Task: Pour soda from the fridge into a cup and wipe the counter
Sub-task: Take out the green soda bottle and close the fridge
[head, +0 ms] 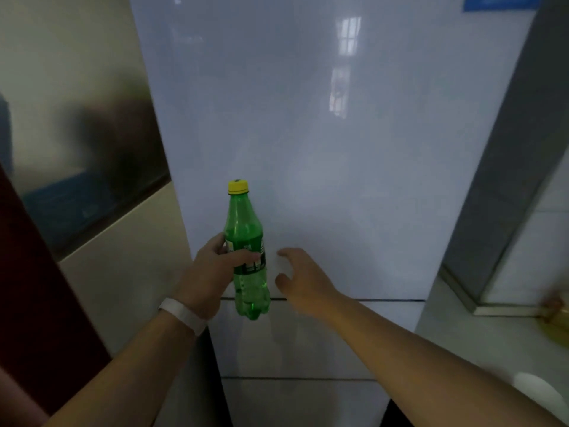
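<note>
A green soda bottle (248, 257) with a yellow cap stands upright in the air in front of the white fridge door (338, 149). My left hand (212, 272) grips it around the label, a white band on the wrist. My right hand (300, 277) is just right of the bottle, fingers spread, close to or touching the shut fridge door near its lower edge. A white cup (537, 392) shows partly at the bottom right on the counter (462, 334).
A grey fridge side panel (505, 167) rises on the right above the pale counter. A yellowish blurred object (555, 315) lies at the right edge. A cream wall and a dark red panel (40, 303) stand on the left.
</note>
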The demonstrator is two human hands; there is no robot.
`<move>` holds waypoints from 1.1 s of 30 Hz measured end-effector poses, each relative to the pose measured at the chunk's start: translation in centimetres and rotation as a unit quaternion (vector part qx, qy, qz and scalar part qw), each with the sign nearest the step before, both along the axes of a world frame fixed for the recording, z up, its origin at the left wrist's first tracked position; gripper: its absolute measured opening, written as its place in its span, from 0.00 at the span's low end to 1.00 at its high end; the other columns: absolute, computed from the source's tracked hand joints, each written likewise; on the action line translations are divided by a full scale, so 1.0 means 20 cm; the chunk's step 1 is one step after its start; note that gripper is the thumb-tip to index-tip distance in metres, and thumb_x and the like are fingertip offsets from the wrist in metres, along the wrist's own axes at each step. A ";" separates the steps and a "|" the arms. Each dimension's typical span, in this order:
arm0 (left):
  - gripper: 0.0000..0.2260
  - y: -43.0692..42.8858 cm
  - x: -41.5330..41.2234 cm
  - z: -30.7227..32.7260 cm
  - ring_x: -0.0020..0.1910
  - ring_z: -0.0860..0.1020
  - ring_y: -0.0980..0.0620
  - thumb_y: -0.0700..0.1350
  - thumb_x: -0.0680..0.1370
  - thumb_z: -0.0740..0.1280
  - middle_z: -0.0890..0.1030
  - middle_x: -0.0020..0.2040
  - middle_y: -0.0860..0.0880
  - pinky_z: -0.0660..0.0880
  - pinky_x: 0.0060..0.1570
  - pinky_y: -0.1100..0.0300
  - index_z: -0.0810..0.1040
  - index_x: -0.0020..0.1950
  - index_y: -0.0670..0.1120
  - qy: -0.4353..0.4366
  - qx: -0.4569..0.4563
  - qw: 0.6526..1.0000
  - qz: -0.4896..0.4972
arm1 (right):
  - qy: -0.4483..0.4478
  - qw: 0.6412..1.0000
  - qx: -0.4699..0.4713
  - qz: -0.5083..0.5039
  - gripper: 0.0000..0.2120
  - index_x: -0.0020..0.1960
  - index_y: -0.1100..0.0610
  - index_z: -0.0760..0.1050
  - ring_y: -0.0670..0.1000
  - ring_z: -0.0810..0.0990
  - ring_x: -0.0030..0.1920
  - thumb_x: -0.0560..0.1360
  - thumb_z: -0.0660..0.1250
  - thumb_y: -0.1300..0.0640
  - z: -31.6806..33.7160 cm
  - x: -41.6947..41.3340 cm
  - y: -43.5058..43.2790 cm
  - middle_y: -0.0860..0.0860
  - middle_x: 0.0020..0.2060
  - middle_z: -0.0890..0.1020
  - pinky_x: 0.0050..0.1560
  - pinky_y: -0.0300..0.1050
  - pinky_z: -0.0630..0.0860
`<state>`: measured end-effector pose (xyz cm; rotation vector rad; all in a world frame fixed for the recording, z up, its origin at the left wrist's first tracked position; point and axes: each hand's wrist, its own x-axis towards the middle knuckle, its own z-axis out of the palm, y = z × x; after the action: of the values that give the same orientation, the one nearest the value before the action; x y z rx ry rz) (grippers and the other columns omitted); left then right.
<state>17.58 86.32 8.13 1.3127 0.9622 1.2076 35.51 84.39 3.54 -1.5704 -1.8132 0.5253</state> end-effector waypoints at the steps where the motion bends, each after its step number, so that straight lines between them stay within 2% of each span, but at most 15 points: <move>1: 0.16 -0.02 0.04 0.00 0.38 0.84 0.55 0.30 0.71 0.71 0.86 0.40 0.53 0.79 0.34 0.62 0.81 0.51 0.49 -0.002 0.003 1.000 -0.006 | 0.059 0.997 -0.041 0.003 0.24 0.74 0.53 0.64 0.50 0.70 0.67 0.79 0.63 0.56 0.01 0.02 -0.04 0.50 0.70 0.69 0.64 0.41 0.67; 3: 0.15 -0.06 0.12 0.01 0.38 0.84 0.55 0.30 0.71 0.71 0.86 0.40 0.52 0.79 0.35 0.62 0.81 0.51 0.48 -0.006 0.002 1.000 -0.020 | 0.150 0.984 -0.098 0.000 0.23 0.71 0.52 0.67 0.48 0.74 0.61 0.77 0.64 0.58 0.02 0.06 -0.12 0.47 0.65 0.73 0.59 0.41 0.71; 6: 0.15 -0.13 0.25 0.01 0.39 0.83 0.53 0.30 0.70 0.71 0.85 0.43 0.47 0.79 0.39 0.58 0.81 0.54 0.44 -0.005 -0.002 0.999 -0.047 | 0.248 0.957 -0.148 -0.018 0.20 0.67 0.52 0.72 0.49 0.78 0.58 0.75 0.66 0.55 0.00 0.16 -0.23 0.48 0.61 0.78 0.61 0.49 0.76; 8: 0.16 -0.17 0.36 0.01 0.40 0.83 0.50 0.31 0.70 0.71 0.85 0.46 0.45 0.80 0.41 0.55 0.81 0.55 0.42 -0.003 -0.001 0.998 -0.066 | 0.296 0.936 -0.187 -0.032 0.16 0.64 0.50 0.74 0.49 0.79 0.57 0.76 0.66 0.53 -0.03 0.24 -0.31 0.49 0.57 0.81 0.60 0.49 0.77; 12: 0.17 -0.25 0.57 -0.01 0.44 0.83 0.44 0.32 0.67 0.73 0.85 0.48 0.41 0.80 0.46 0.49 0.81 0.56 0.40 -0.001 -0.002 0.994 -0.112 | 0.425 0.874 -0.229 -0.065 0.14 0.61 0.52 0.76 0.52 0.82 0.56 0.75 0.67 0.58 -0.07 0.43 -0.49 0.53 0.54 0.84 0.56 0.48 0.80; 14: 0.17 -0.30 0.69 -0.03 0.44 0.83 0.43 0.30 0.68 0.72 0.85 0.48 0.40 0.80 0.46 0.48 0.81 0.56 0.40 0.003 -0.002 0.991 -0.132 | 0.477 0.846 -0.224 -0.080 0.10 0.56 0.54 0.79 0.54 0.83 0.53 0.75 0.69 0.58 -0.08 0.52 -0.58 0.54 0.50 0.85 0.56 0.51 0.79; 16: 0.17 -0.35 0.81 -0.04 0.44 0.83 0.43 0.29 0.69 0.71 0.85 0.48 0.40 0.80 0.43 0.50 0.81 0.56 0.39 0.007 0.001 0.988 -0.151 | 0.504 0.831 -0.213 -0.095 0.04 0.49 0.54 0.81 0.54 0.82 0.49 0.75 0.68 0.59 -0.08 0.61 -0.68 0.52 0.43 0.85 0.57 0.52 0.78; 19: 0.16 -0.46 0.99 -0.05 0.42 0.83 0.46 0.30 0.69 0.71 0.85 0.46 0.42 0.80 0.39 0.53 0.81 0.56 0.40 0.014 0.005 0.982 -0.187 | 0.530 0.817 -0.193 -0.119 0.04 0.47 0.54 0.81 0.54 0.82 0.47 0.74 0.68 0.59 -0.10 0.75 -0.83 0.52 0.43 0.85 0.53 0.50 0.78; 22: 0.17 -0.56 1.18 -0.09 0.44 0.83 0.46 0.30 0.69 0.72 0.85 0.48 0.42 0.81 0.45 0.49 0.80 0.56 0.40 0.010 -0.003 0.974 -0.226 | 0.546 0.808 -0.173 -0.135 0.06 0.45 0.54 0.82 0.54 0.82 0.46 0.69 0.70 0.58 -0.14 0.89 -0.98 0.53 0.43 0.85 0.52 0.49 0.78; 26: 0.17 -0.69 1.39 -0.16 0.45 0.83 0.44 0.30 0.68 0.72 0.85 0.49 0.41 0.79 0.48 0.48 0.80 0.56 0.40 0.008 -0.009 0.960 -0.280 | 0.567 0.788 -0.151 -0.188 0.07 0.51 0.58 0.79 0.54 0.82 0.45 0.75 0.65 0.63 -0.20 1.06 -1.15 0.53 0.42 0.85 0.57 0.51 0.77; 30: 0.21 -0.75 1.56 -0.24 0.49 0.82 0.40 0.36 0.63 0.76 0.84 0.51 0.38 0.79 0.50 0.46 0.81 0.56 0.41 0.015 -0.024 0.949 -0.315 | 0.585 0.768 -0.133 -0.225 0.07 0.52 0.59 0.79 0.54 0.83 0.46 0.75 0.65 0.64 -0.28 1.18 -1.28 0.54 0.44 0.84 0.58 0.51 0.78; 33: 0.19 -0.77 1.69 -0.31 0.47 0.83 0.39 0.37 0.62 0.76 0.84 0.49 0.39 0.78 0.50 0.44 0.82 0.53 0.42 0.032 -0.027 0.938 -0.343 | 0.596 0.753 -0.127 -0.247 0.10 0.56 0.60 0.79 0.53 0.83 0.47 0.75 0.65 0.62 -0.36 1.27 -1.33 0.55 0.47 0.83 0.51 0.47 0.80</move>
<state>51.29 70.88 1.99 1.4762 0.4964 0.5959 60.84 57.76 -3.65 -1.2491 -0.3399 1.1772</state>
